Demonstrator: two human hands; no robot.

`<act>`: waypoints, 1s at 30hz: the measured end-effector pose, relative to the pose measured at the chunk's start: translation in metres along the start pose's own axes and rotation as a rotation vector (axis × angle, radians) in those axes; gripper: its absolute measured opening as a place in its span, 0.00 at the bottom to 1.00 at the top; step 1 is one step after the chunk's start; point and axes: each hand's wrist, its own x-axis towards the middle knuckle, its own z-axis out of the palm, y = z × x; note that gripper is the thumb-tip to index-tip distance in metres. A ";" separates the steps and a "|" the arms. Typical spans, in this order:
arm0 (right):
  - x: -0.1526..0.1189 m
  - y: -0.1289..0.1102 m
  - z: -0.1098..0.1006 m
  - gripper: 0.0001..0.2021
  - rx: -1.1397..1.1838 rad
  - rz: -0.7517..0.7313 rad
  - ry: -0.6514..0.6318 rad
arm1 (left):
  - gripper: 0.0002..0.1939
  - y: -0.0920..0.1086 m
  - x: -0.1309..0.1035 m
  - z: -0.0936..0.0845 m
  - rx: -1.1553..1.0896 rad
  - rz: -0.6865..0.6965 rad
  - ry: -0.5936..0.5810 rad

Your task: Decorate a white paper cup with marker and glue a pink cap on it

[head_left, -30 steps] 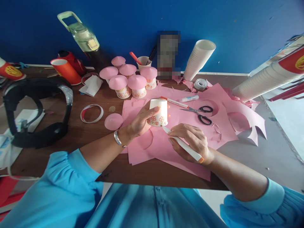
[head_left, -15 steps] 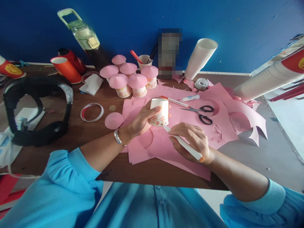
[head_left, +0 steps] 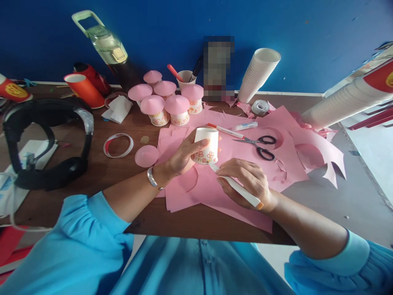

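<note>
Item, paper cup (head_left: 208,139): lay at the centre of the head view, base uppermost, gripped between the thumb and fingers of the left hand (head_left: 186,155). Compared with the earlier frames, it had been shifted slightly rightward; otherwise the arrangement was little changed. Its lower band was decorated with orange-red flowers.

Item, white marker (head_left: 241,190): was pinched in the right hand (head_left: 245,182), its tip held at the cup's lower rim, toward 5 o'clock.

Markings: a yellow emblem was borne by the red cup (head_left: 14,89) at far 10 o'clock; another was seen on the red-ended cup stack (head_left: 346,101) toward 2 o'clock. Small print on the orange-capped marker (head_left: 229,132), at 2 o'clock, and on the clear tube (head_left: 245,126) beyond it could not be read.

Also listed, from the held cup: scissors (head_left: 256,144), 3 o'clock, on pink paper (head_left: 233,205); six cone-topped cups (head_left: 166,104), 10 o'clock; pink cone (head_left: 146,156) and tape ring (head_left: 118,155), 9 o'clock.
</note>
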 end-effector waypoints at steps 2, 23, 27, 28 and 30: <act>0.001 -0.001 -0.001 0.12 0.007 -0.007 0.011 | 0.31 0.001 -0.001 0.001 -0.022 -0.015 0.009; 0.003 -0.002 -0.005 0.10 -0.039 -0.014 0.038 | 0.24 -0.001 0.001 0.000 -0.190 -0.124 0.083; 0.003 -0.001 -0.004 0.11 -0.042 -0.006 0.041 | 0.17 -0.001 0.001 0.000 -0.138 -0.093 0.104; 0.002 -0.001 -0.004 0.11 -0.043 -0.004 0.042 | 0.17 -0.003 0.001 -0.001 -0.150 -0.091 0.108; 0.001 -0.001 -0.004 0.13 -0.042 0.000 0.043 | 0.19 -0.008 0.001 -0.003 -0.175 -0.095 0.117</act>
